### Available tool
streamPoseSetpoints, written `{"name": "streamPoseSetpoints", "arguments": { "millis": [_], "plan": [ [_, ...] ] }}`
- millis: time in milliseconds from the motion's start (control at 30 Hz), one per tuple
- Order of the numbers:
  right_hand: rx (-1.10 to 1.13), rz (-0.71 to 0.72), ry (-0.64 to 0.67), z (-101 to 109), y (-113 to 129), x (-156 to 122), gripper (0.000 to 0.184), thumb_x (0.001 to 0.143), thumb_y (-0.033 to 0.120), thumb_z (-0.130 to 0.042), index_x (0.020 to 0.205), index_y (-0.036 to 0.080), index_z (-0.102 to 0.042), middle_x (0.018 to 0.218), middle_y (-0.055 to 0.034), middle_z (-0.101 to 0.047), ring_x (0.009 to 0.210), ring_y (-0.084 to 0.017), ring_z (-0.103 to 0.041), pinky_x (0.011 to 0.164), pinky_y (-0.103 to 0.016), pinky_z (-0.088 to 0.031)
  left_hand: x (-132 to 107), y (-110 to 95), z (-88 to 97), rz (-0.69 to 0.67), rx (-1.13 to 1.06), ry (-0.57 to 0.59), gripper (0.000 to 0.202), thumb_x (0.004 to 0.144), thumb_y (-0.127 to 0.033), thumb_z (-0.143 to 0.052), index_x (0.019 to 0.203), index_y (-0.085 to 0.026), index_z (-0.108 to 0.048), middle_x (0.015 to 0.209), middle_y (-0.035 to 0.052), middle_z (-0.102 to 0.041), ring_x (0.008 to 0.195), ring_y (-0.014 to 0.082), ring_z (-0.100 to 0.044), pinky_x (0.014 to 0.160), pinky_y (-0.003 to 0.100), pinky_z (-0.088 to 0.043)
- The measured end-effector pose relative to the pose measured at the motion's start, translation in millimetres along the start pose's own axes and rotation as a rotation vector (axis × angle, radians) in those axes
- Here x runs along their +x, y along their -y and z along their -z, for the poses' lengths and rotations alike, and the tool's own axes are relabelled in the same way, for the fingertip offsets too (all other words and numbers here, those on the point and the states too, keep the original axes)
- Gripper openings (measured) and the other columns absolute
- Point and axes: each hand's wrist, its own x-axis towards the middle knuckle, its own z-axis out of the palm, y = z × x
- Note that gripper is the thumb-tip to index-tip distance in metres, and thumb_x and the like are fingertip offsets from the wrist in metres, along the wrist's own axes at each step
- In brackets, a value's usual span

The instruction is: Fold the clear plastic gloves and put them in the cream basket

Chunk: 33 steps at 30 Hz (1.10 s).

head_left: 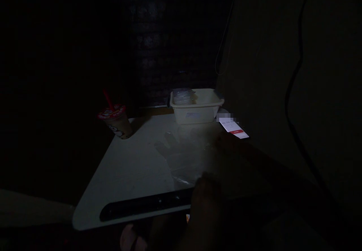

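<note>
No legible text: phone screen (234, 127) blurred, plastic cup's print (112, 127) unreadable.

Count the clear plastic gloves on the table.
1: the clear plastic glove lies flat on the white table, in front of the plastic tub, with a hand at its lower end. The dim light could hide another beneath it.

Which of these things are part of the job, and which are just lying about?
In use: a clear plastic glove lying flat on the white table; a hand beside its cuff, too dark to say which.

Lying about: a cream plastic tub; stacked clear containers at its left end; a drink cup with a red straw; a lit phone.
</note>
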Motion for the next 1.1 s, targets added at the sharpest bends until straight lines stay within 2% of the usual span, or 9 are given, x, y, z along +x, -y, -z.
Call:
{"name": "streamPoseSetpoints", "arguments": {
  "millis": [133, 233, 333, 500, 567, 633, 800, 967, 1100],
  "plan": [
    [0.246, -0.072, 0.098, 11.0, 7.9, 4.8, 0.015, 0.070, 0.020, -0.049, 0.056, 0.014, -0.053, 0.051, -0.0015, -0.057, 0.047, -0.010, -0.053, 0.044, -0.020, -0.039, 10.6, 3.5, -4.7, 0.012, 0.005, -0.014, 0.025, 0.080, -0.026, -0.043, 0.102, -0.017, -0.050, 0.105, 0.0092, -0.052, 0.090, 0.0180, -0.051, 0.077, 0.038, -0.043],
    [0.487, -0.126, 0.076, 17.5, 19.8, 2.0, 0.016, 0.071, 0.015, -0.047, 0.055, 0.014, -0.048, 0.046, 0.0015, -0.053, 0.041, -0.007, -0.050, 0.042, -0.018, -0.039, 15.2, 5.2, -2.7, 0.010, 0.047, -0.025, 0.024, 0.078, -0.016, -0.039, 0.098, -0.014, -0.054, 0.097, 0.0130, -0.057, 0.090, 0.0222, -0.053, 0.076, 0.040, -0.044],
    [0.696, -0.125, 0.041, 19.0, 32.0, -2.9, 0.015, 0.069, 0.009, -0.048, 0.054, 0.014, -0.046, 0.039, 0.0048, -0.049, 0.034, -0.005, -0.045, 0.037, -0.017, -0.036, 15.1, 4.0, 2.1, 0.014, 0.054, -0.048, 0.027, 0.074, -0.011, -0.039, 0.097, -0.013, -0.055, 0.093, 0.0120, -0.060, 0.089, 0.0235, -0.054, 0.076, 0.041, -0.045],
    [0.890, -0.118, 0.011, 15.9, 49.5, -4.1, 0.012, 0.064, 0.002, -0.050, 0.064, 0.013, -0.049, 0.034, 0.0077, -0.047, 0.031, -0.005, -0.045, 0.034, -0.016, -0.036, 7.5, 4.1, 8.9, 0.093, -0.117, -0.192, 0.025, 0.074, -0.011, -0.037, 0.091, -0.014, -0.055, 0.090, 0.0100, -0.061, 0.085, 0.0206, -0.054, 0.075, 0.038, -0.045],
    [0.931, -0.130, 0.007, 13.4, 55.3, -2.1, 0.012, 0.065, 0.001, -0.049, 0.067, 0.014, -0.048, 0.034, 0.0082, -0.047, 0.030, -0.005, -0.044, 0.034, -0.015, -0.036, 4.4, 4.6, 13.4, 0.146, -0.189, -0.209, 0.022, 0.075, -0.012, -0.036, 0.086, -0.016, -0.054, 0.089, 0.0090, -0.060, 0.084, 0.0193, -0.054, 0.073, 0.036, -0.045],
    [0.956, -0.151, 0.000, 9.3, 60.4, 0.8, 0.013, 0.065, 0.001, -0.048, 0.069, 0.014, -0.048, 0.033, 0.0087, -0.046, 0.030, -0.005, -0.045, 0.034, -0.016, -0.038, 2.5, 3.5, 18.1, 0.204, -0.198, -0.207, 0.020, 0.075, -0.019, -0.040, 0.090, -0.016, -0.052, 0.089, 0.0099, -0.059, 0.085, 0.0210, -0.053, 0.070, 0.037, -0.045],
    [0.910, -0.162, 0.044, -8.5, 72.9, 9.3, 0.016, 0.064, 0.002, -0.047, 0.074, 0.014, -0.047, 0.033, 0.0086, -0.047, 0.030, -0.008, -0.049, 0.035, -0.018, -0.042, 5.2, -3.0, 15.0, 0.304, -0.004, -0.168, 0.048, 0.064, -0.034, -0.054, 0.106, -0.012, -0.044, 0.090, 0.0140, -0.056, 0.086, 0.0284, -0.051, 0.064, 0.041, -0.044],
    [0.881, -0.170, 0.078, -24.5, 79.8, 15.2, 0.015, 0.065, 0.003, -0.048, 0.074, 0.015, -0.047, 0.032, 0.0080, -0.046, 0.032, -0.010, -0.051, 0.034, -0.018, -0.042, 11.5, -1.2, 1.7, 0.260, 0.003, -0.157, 0.036, 0.074, -0.019, -0.041, 0.109, -0.015, -0.044, 0.091, 0.0108, -0.058, 0.080, 0.0228, -0.053, 0.067, 0.038, -0.043],
    [0.891, -0.183, 0.109, -30.9, 77.6, 19.4, 0.011, 0.066, 0.005, -0.046, 0.063, 0.015, -0.045, 0.035, 0.0063, -0.047, 0.032, -0.010, -0.050, 0.035, -0.019, -0.042, 10.0, -0.7, 4.4, 0.207, -0.094, -0.139, 0.036, 0.072, -0.011, -0.039, 0.107, -0.017, -0.047, 0.093, 0.0078, -0.060, 0.083, 0.0212, -0.053, 0.073, 0.038, -0.042]
  ]
}}
